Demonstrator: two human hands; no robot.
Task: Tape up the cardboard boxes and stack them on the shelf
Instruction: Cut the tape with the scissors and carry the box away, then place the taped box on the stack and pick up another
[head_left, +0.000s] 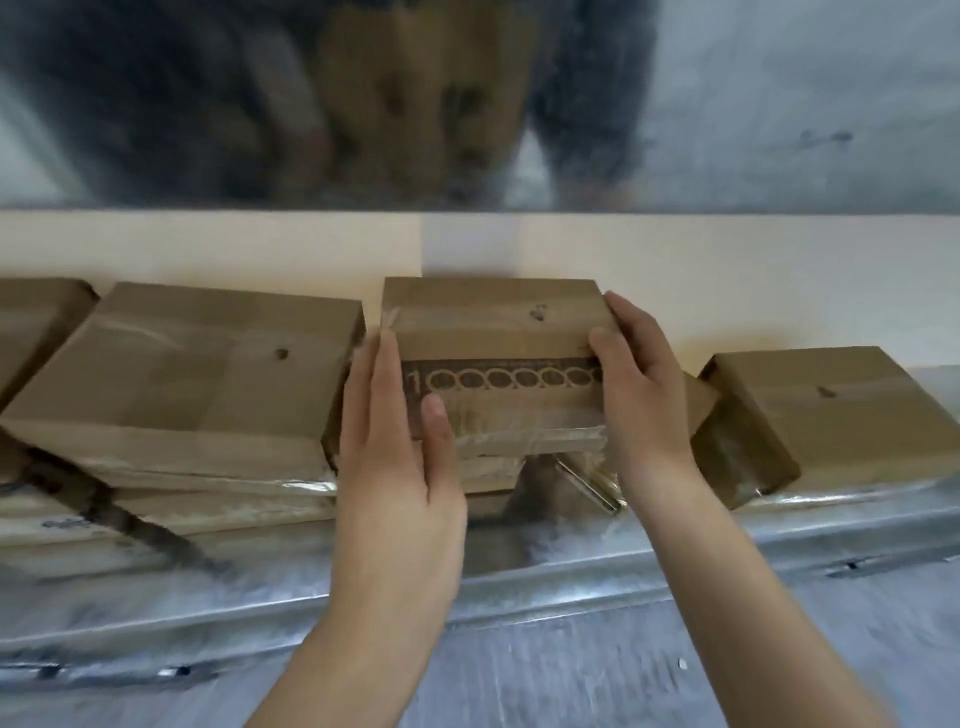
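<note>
A taped brown cardboard box (493, 332) with a row of printed circles on its near face sits in the middle of the metal shelf (571, 582). My left hand (400, 452) lies flat against the box's left side, fingers straight and thumb on the near face. Its right end is held by my right hand (641, 384), fingers curled over the top corner and thumb on the near face. Clear tape runs along the box's lower edge.
A larger taped box (197, 374) lies just left, on top of another box (156, 514). A further box (31, 322) is at the far left edge. A taped box (810, 410) sits to the right. A shiny metal surface (779, 104) above reflects the scene.
</note>
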